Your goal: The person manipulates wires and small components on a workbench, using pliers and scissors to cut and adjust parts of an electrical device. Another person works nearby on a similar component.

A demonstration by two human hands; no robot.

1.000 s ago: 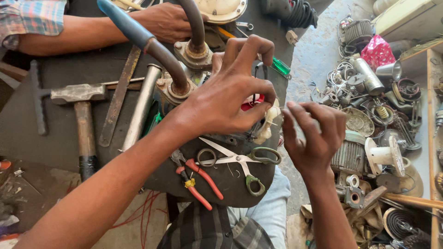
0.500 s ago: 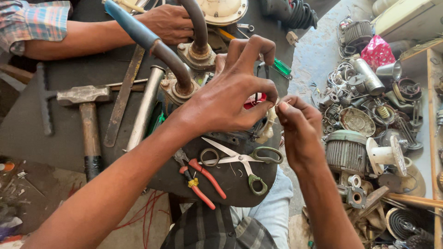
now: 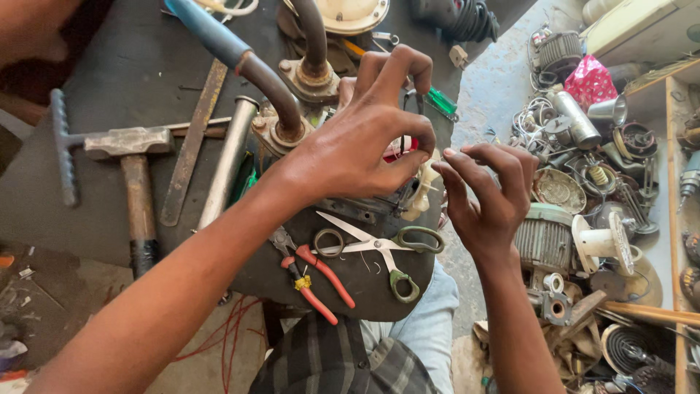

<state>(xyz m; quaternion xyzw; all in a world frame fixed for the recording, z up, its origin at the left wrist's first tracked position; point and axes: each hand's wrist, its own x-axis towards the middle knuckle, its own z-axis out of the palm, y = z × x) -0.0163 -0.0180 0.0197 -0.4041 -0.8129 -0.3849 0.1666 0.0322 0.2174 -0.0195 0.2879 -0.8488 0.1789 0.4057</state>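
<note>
The left hand [image 3: 364, 146] is curled over the top of a dark pump body [image 3: 350, 219], its fingers pinched around thin wires [image 3: 405, 109], though what exactly is gripped cannot be told. The right hand [image 3: 488, 197] is held just right of it, fingers bent and closed on nothing visible. Nearer, scissors [image 3: 379, 248] and red-handled pliers [image 3: 313, 273] lie on the dark surface. A hammer [image 3: 127, 157] lies left, and scrap motor parts [image 3: 583, 204] are piled right.
</note>
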